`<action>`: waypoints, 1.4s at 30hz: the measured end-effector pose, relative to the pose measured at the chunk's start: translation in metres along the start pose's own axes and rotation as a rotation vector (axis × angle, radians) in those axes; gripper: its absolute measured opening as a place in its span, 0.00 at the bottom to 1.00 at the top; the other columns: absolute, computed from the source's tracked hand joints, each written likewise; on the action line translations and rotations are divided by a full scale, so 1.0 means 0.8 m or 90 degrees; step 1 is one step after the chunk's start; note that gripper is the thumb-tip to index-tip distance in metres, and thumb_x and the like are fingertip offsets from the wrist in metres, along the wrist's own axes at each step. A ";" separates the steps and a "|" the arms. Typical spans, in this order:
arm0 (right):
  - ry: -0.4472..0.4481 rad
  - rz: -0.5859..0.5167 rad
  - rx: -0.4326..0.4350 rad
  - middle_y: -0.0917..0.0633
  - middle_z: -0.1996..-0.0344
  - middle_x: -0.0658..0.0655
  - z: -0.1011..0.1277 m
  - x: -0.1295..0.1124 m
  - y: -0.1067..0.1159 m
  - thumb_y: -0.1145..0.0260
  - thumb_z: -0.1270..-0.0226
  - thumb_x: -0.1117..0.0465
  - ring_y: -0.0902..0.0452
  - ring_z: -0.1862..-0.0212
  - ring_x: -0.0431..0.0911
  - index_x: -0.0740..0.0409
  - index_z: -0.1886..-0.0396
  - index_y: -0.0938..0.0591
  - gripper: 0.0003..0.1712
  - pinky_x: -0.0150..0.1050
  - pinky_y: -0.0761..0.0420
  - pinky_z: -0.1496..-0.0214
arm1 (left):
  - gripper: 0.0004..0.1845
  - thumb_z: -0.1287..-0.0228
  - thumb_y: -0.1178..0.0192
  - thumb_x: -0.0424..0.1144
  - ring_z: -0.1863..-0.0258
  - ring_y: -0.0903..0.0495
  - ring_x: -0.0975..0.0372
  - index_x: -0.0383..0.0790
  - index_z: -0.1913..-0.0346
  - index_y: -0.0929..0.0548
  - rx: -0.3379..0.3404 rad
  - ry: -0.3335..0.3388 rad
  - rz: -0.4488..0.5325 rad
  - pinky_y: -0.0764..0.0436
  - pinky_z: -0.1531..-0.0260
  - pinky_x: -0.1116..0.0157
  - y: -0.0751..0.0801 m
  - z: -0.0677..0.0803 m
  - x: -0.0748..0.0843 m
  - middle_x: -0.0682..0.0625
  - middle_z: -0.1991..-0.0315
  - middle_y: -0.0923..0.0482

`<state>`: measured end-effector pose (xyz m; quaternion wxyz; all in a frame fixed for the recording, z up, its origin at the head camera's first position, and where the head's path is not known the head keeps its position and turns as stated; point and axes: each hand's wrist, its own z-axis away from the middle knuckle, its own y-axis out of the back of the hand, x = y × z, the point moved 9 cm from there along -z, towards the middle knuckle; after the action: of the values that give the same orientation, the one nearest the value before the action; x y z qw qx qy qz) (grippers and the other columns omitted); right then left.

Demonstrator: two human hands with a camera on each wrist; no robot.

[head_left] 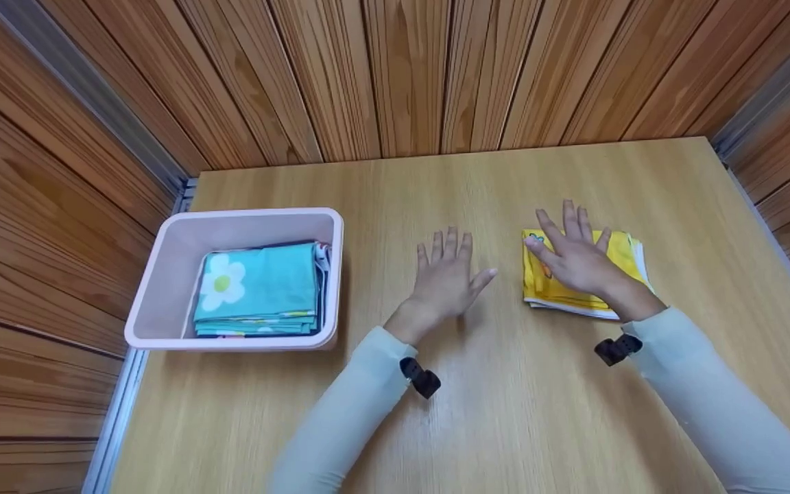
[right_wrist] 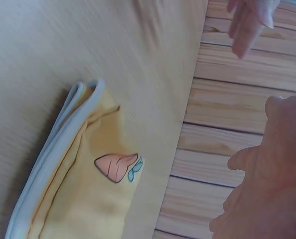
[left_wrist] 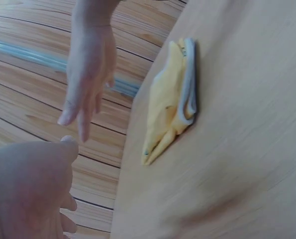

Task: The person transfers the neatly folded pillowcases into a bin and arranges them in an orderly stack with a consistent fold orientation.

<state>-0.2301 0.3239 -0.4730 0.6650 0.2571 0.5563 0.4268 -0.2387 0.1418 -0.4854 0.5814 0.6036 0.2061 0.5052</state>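
A folded yellow cloth (head_left: 620, 251) with a white edge and a carrot print lies on the wooden table (head_left: 505, 412), right of centre. My right hand (head_left: 573, 250) is spread flat over it with straight fingers. The wrist views show the yellow cloth (left_wrist: 170, 104) (right_wrist: 88, 189) lying bare, with the right hand (left_wrist: 88, 74) (right_wrist: 267, 174) held above it. My left hand (head_left: 450, 264) is also open, fingers spread, over bare table just left of the cloth. It holds nothing. The left hand (left_wrist: 28, 189) (right_wrist: 249, 22) appears in both wrist views.
A pale pink plastic bin (head_left: 251, 214) stands at the table's left edge. Inside it lies a stack of folded cloths, the top one teal with a white flower (head_left: 258, 281). Wood-panelled walls close in the table at the back and on both sides.
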 end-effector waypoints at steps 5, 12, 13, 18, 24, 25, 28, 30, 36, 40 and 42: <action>-0.018 -0.014 0.013 0.80 0.24 0.69 0.002 0.017 0.007 0.63 0.20 0.32 0.92 0.26 0.67 0.59 0.17 0.60 0.49 0.74 0.91 0.40 | 0.43 0.23 0.65 0.68 0.19 0.62 0.49 0.44 0.17 0.53 -0.012 0.003 0.008 0.59 0.23 0.45 -0.009 -0.014 0.013 0.43 0.17 0.61; -0.032 -0.043 0.021 0.82 0.25 0.71 0.009 0.043 0.016 0.64 0.19 0.33 0.93 0.27 0.68 0.61 0.18 0.62 0.48 0.76 0.90 0.41 | 0.42 0.23 0.63 0.67 0.18 0.60 0.51 0.46 0.17 0.53 -0.018 -0.008 0.038 0.55 0.22 0.49 -0.021 -0.030 0.034 0.45 0.17 0.60; -0.036 -0.047 0.023 0.82 0.25 0.71 0.010 0.048 0.017 0.65 0.19 0.33 0.93 0.27 0.69 0.62 0.18 0.62 0.48 0.76 0.89 0.42 | 0.42 0.23 0.63 0.67 0.18 0.60 0.51 0.46 0.17 0.54 -0.020 -0.009 0.043 0.54 0.22 0.50 -0.022 -0.031 0.036 0.45 0.17 0.60; -0.069 -0.078 0.024 0.84 0.27 0.72 0.016 0.076 0.021 0.67 0.19 0.33 0.95 0.28 0.69 0.61 0.18 0.66 0.48 0.77 0.89 0.42 | 0.42 0.22 0.64 0.66 0.19 0.57 0.52 0.46 0.17 0.54 -0.029 -0.014 0.074 0.51 0.22 0.53 -0.032 -0.040 0.047 0.46 0.17 0.60; -0.117 -0.121 0.028 0.84 0.28 0.73 0.024 0.111 0.024 0.70 0.20 0.33 0.94 0.28 0.70 0.61 0.19 0.69 0.48 0.78 0.85 0.39 | 0.40 0.21 0.61 0.64 0.19 0.54 0.56 0.46 0.17 0.53 -0.046 -0.009 0.116 0.46 0.23 0.54 -0.049 -0.046 0.056 0.48 0.17 0.57; -0.125 -0.128 0.032 0.84 0.27 0.73 0.026 0.116 0.026 0.70 0.20 0.33 0.93 0.28 0.71 0.61 0.19 0.69 0.48 0.78 0.84 0.39 | 0.40 0.21 0.61 0.64 0.19 0.54 0.57 0.47 0.17 0.53 -0.049 -0.004 0.123 0.45 0.24 0.54 -0.051 -0.047 0.058 0.49 0.17 0.57; -0.151 -0.143 0.038 0.82 0.27 0.75 0.031 0.130 0.028 0.71 0.21 0.31 0.92 0.28 0.72 0.61 0.20 0.70 0.49 0.78 0.82 0.37 | 0.39 0.21 0.60 0.64 0.19 0.53 0.59 0.48 0.17 0.51 -0.056 0.011 0.141 0.45 0.24 0.55 -0.060 -0.049 0.065 0.51 0.17 0.55; -0.167 -0.153 0.042 0.82 0.27 0.76 0.034 0.139 0.030 0.72 0.21 0.31 0.90 0.28 0.73 0.61 0.20 0.70 0.49 0.78 0.80 0.36 | 0.39 0.22 0.59 0.64 0.19 0.53 0.60 0.48 0.17 0.51 -0.064 0.019 0.155 0.45 0.24 0.56 -0.067 -0.050 0.071 0.51 0.17 0.54; -0.218 -0.170 0.054 0.79 0.28 0.80 0.046 0.166 0.033 0.74 0.22 0.30 0.87 0.27 0.76 0.65 0.21 0.71 0.51 0.79 0.74 0.34 | 0.39 0.22 0.57 0.63 0.20 0.51 0.63 0.47 0.18 0.49 -0.092 0.030 0.252 0.44 0.25 0.63 -0.085 -0.050 0.086 0.52 0.18 0.52; -0.247 -0.197 0.071 0.78 0.28 0.80 0.052 0.183 0.035 0.74 0.23 0.30 0.86 0.28 0.76 0.65 0.22 0.73 0.52 0.77 0.74 0.33 | 0.38 0.21 0.55 0.61 0.21 0.49 0.63 0.48 0.18 0.48 -0.115 0.047 0.357 0.43 0.25 0.64 -0.097 -0.049 0.088 0.52 0.18 0.50; -0.267 -0.215 0.074 0.79 0.28 0.78 0.056 0.192 0.035 0.74 0.24 0.29 0.87 0.28 0.75 0.64 0.22 0.74 0.52 0.76 0.75 0.32 | 0.38 0.21 0.55 0.61 0.21 0.49 0.63 0.48 0.18 0.48 -0.124 0.054 0.377 0.43 0.25 0.63 -0.102 -0.048 0.089 0.52 0.18 0.51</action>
<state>-0.1923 0.4749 -0.5187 0.8117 0.2810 0.4649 0.2146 -0.2149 0.2394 -0.5406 0.4546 0.5572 -0.0040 0.6949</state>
